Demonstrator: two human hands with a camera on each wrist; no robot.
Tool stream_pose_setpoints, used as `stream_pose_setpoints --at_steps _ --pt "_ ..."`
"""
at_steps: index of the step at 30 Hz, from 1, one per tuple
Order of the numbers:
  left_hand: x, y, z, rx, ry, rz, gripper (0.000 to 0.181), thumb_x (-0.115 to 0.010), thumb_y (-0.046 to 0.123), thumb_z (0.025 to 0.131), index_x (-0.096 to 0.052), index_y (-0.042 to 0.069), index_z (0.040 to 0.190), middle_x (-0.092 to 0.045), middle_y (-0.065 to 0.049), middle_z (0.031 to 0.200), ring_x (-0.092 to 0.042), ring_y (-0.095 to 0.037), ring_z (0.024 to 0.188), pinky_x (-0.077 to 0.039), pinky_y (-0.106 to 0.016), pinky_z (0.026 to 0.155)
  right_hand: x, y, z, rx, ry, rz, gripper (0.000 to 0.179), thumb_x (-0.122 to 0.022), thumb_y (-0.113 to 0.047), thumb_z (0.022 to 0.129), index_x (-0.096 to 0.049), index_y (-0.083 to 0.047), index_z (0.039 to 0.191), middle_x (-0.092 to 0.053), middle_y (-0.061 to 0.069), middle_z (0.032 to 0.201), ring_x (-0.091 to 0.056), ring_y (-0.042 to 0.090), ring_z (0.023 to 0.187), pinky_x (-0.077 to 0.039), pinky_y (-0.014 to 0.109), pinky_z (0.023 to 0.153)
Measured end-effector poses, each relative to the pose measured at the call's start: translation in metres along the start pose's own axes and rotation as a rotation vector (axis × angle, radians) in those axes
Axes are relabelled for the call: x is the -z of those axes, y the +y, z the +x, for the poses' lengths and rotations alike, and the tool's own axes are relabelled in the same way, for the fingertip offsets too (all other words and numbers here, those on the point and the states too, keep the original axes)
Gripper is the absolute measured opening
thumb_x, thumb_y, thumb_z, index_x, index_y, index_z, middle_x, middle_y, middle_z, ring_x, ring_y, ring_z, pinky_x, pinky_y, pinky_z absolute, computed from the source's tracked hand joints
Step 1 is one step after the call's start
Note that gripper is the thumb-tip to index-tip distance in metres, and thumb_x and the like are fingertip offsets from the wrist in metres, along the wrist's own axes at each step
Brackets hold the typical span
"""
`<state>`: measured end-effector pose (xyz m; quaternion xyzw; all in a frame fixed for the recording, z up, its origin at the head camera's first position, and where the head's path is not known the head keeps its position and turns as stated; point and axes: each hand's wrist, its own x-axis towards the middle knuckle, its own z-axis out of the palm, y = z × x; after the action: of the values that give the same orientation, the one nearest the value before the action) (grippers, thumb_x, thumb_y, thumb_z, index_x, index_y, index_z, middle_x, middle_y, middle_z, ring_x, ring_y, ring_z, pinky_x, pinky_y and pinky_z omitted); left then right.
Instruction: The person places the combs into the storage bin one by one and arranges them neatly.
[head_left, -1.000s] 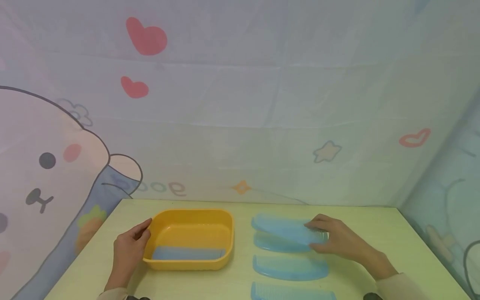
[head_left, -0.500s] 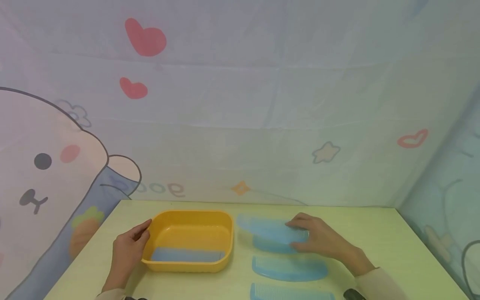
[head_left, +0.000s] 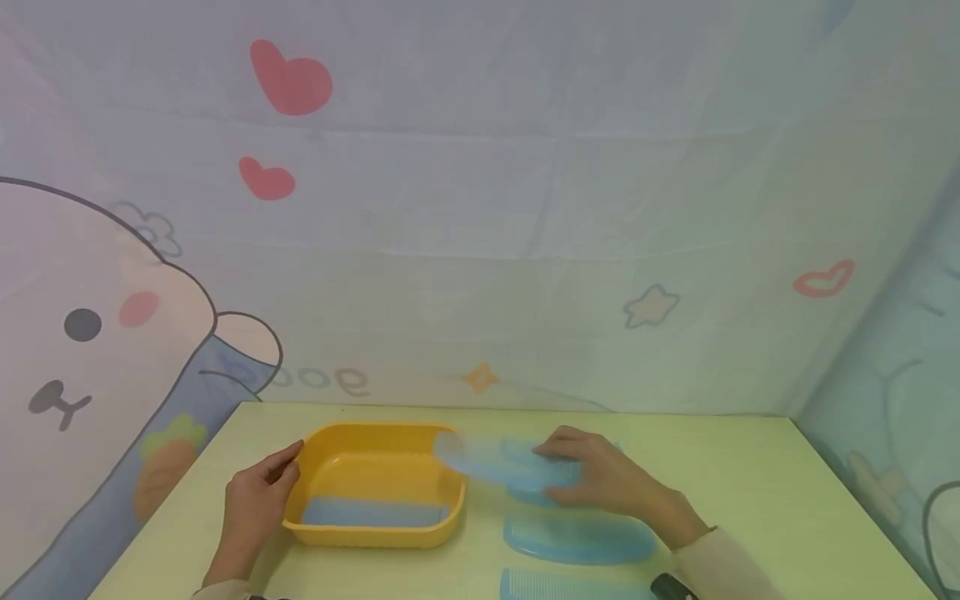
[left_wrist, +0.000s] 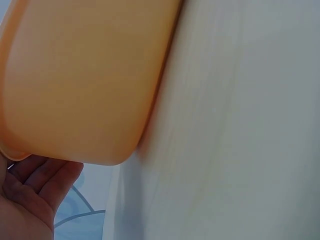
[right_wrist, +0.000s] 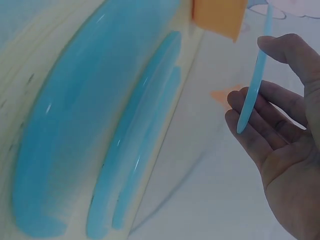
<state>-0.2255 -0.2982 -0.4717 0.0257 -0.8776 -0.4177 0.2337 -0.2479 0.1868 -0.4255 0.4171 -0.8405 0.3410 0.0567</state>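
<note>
My left hand (head_left: 258, 504) grips the left rim of a yellow plastic basin (head_left: 367, 538); in the left wrist view its fingers (left_wrist: 52, 182) lie under the basin's lip. A blue comb (head_left: 375, 512) lies inside, along the near wall. My right hand (head_left: 611, 479) pinches another blue comb (right_wrist: 254, 87) between thumb and fingers, slightly blurred in the head view. That comb's far end overlaps the basin's right rim there. Under and behind it, more blue combs (right_wrist: 132, 130) lie on the table, partly hidden by the hand.
Nearer on the pale yellow table (head_left: 727, 500) lie a blue comb (head_left: 577, 543) and another comb (head_left: 573, 586), cut off by the frame's lower edge. A printed cloth (head_left: 480, 208) hangs behind the table. A dark cable (head_left: 927, 533) curves at the far right.
My right hand has moved left with the pinched comb, from over the other combs until the comb's end overlaps the basin's right rim. The left hand stays on the basin.
</note>
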Motion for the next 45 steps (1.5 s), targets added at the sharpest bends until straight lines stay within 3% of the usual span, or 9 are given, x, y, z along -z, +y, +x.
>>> stream_pose_setpoints --at_steps 1,4,6,11,25,34,36,42,45 --pt "0.000 -0.001 0.000 -0.002 0.001 -0.001 0.031 -0.066 -0.001 0.102 -0.073 -0.003 0.132 -0.074 -0.023 0.123 -0.070 -0.007 0.098 -0.049 -0.005 0.072 -0.002 -0.001 0.003 0.013 0.001 0.007 0.045 -0.084 -0.017 0.091 -0.073 -0.001 0.132 -0.069 0.002 0.117 -0.066 0.026 0.101 -0.059 0.045 0.088" --pt "0.000 -0.002 -0.001 -0.008 0.010 -0.008 0.031 -0.067 -0.001 0.101 -0.074 -0.003 0.131 -0.074 -0.022 0.122 -0.059 0.012 0.092 -0.049 -0.004 0.072 -0.009 -0.005 0.012 0.044 0.006 0.008 0.046 -0.084 -0.014 0.089 -0.073 0.000 0.131 -0.070 0.002 0.116 -0.067 0.028 0.100 -0.060 0.046 0.088" --pt "0.000 -0.002 -0.001 -0.023 0.013 -0.013 0.030 -0.067 -0.002 0.100 -0.074 -0.004 0.130 -0.075 -0.023 0.120 -0.057 0.014 0.090 -0.049 -0.005 0.071 -0.013 -0.008 0.019 0.065 0.012 0.004 0.045 -0.085 -0.014 0.088 -0.074 0.001 0.130 -0.070 0.003 0.115 -0.067 0.027 0.099 -0.060 0.043 0.088" --pt "0.001 -0.001 -0.002 -0.034 0.011 -0.022 0.030 -0.067 -0.003 0.100 -0.074 -0.004 0.129 -0.075 -0.024 0.118 -0.059 0.012 0.088 -0.050 -0.006 0.069 -0.022 -0.017 0.034 0.073 0.005 -0.006 0.045 -0.085 -0.016 0.089 -0.074 0.002 0.129 -0.071 0.005 0.115 -0.067 0.022 0.102 -0.059 0.038 0.090" --pt "0.002 0.000 -0.002 -0.018 -0.006 -0.014 0.029 -0.066 -0.002 0.101 -0.073 -0.005 0.129 -0.075 -0.024 0.119 -0.059 0.011 0.088 -0.050 -0.007 0.069 -0.046 -0.046 0.069 -0.020 -0.071 -0.041 0.047 -0.084 -0.021 0.088 -0.074 0.000 0.130 -0.070 0.003 0.113 -0.064 0.013 0.101 -0.057 0.031 0.089" --pt "0.003 0.000 -0.002 -0.015 -0.010 0.013 0.030 -0.067 0.000 0.102 -0.073 -0.003 0.131 -0.076 -0.023 0.117 -0.075 -0.027 0.095 -0.052 -0.011 0.065 -0.060 -0.059 0.086 -0.023 -0.113 -0.040 0.049 -0.084 -0.024 0.091 -0.073 0.000 0.133 -0.067 0.004 0.111 -0.062 0.013 0.096 -0.055 0.027 0.085" --pt "0.004 0.001 -0.002 -0.019 -0.008 0.012 0.030 -0.067 0.000 0.102 -0.073 -0.002 0.131 -0.076 -0.023 0.117 -0.075 -0.026 0.095 -0.052 -0.011 0.066 -0.063 -0.062 0.090 -0.025 -0.122 -0.043 0.049 -0.084 -0.023 0.091 -0.072 0.000 0.133 -0.067 0.005 0.111 -0.062 0.013 0.095 -0.055 0.026 0.084" --pt "0.002 0.000 -0.001 -0.047 0.010 0.000 0.030 -0.068 -0.002 0.100 -0.074 -0.003 0.130 -0.077 -0.023 0.114 -0.069 -0.004 0.089 -0.051 -0.009 0.066 -0.073 -0.070 0.099 -0.065 -0.156 -0.027 0.049 -0.084 -0.023 0.090 -0.073 0.000 0.132 -0.069 0.005 0.111 -0.067 0.013 0.100 -0.055 0.023 0.087" --pt "0.002 0.000 -0.002 -0.038 0.013 0.003 0.030 -0.068 -0.001 0.100 -0.074 -0.003 0.130 -0.077 -0.022 0.113 -0.071 -0.007 0.089 -0.051 -0.010 0.066 -0.079 -0.072 0.103 -0.085 -0.173 -0.020 0.048 -0.083 -0.022 0.089 -0.074 0.000 0.130 -0.070 0.004 0.110 -0.067 0.012 0.099 -0.055 0.022 0.085"
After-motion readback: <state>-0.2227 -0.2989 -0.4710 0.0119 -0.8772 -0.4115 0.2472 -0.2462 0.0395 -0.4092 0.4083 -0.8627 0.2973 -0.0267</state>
